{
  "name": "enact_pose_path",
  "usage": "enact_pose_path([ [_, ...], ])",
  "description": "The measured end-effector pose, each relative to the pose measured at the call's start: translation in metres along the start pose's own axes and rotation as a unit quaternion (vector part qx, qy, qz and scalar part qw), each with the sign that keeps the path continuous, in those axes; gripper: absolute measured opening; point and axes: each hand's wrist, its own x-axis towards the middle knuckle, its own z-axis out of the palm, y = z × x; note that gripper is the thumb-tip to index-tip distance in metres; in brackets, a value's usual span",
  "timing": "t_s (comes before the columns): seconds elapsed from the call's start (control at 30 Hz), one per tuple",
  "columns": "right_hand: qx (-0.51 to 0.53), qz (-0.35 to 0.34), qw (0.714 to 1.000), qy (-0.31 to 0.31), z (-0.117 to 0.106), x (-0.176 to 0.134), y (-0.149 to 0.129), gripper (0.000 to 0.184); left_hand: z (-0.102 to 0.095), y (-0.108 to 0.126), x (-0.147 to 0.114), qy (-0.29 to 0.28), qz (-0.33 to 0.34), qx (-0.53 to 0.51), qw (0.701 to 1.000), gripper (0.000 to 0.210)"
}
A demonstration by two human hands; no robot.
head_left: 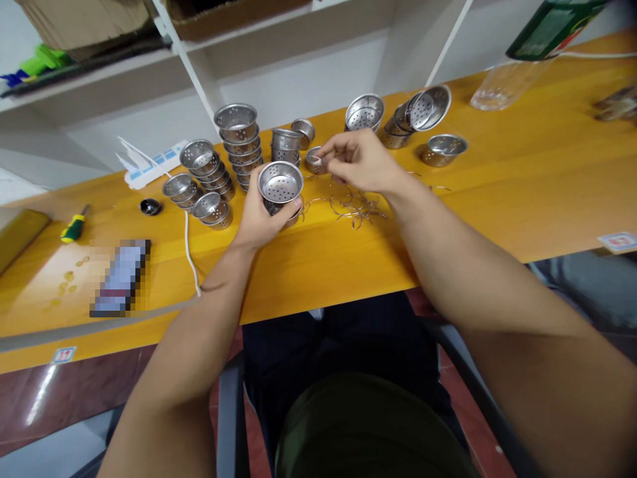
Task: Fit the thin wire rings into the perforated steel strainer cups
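My left hand (259, 216) is wrapped round a perforated metal strainer cup (281, 182), its mouth facing up. Another metal rim shows just under it, partly covered by my thumb. My right hand (355, 158) is closed in a pinch, thumb against fingertips, over a small metal cup (314, 161). Whatever sits between those fingertips is too small to make out. Below my right hand lies a tangle of thin bent wires (358, 211). Behind my left hand rises a tall stack of perforated cups (240, 143), with a shorter stack (286, 143) beside it.
More strainer cups stand at left (202, 159) and at the back right (423, 113), with a single cup (444, 151) nearby. A phone (122, 277), a screwdriver (74, 227), a power strip (156, 164) and a white cable (189, 255) lie leftward. A plastic bottle (497, 86) stands right.
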Motion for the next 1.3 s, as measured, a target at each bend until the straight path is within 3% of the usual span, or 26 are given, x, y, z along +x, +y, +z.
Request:
enact_pose_path([
  [0.17,-0.004,-0.031,0.998,0.048,0.033,-0.008,-0.04,0.045,0.003,-0.003,-0.003,-0.03,0.007,0.012,0.999,0.103],
  [0.33,-0.041,-0.031,0.997,0.051,0.054,-0.015,-0.05,0.036,0.007,-0.002,-0.003,-0.036,0.023,0.012,0.999,0.105],
  [0.8,-0.072,-0.023,0.995,0.063,0.059,-0.015,-0.047,0.024,0.009,0.0,-0.003,-0.031,0.002,0.004,1.0,0.106],
  [1.3,-0.046,-0.015,0.996,0.072,0.066,-0.015,-0.043,0.039,0.007,0.0,-0.003,-0.043,-0.015,-0.001,0.999,0.106],
])
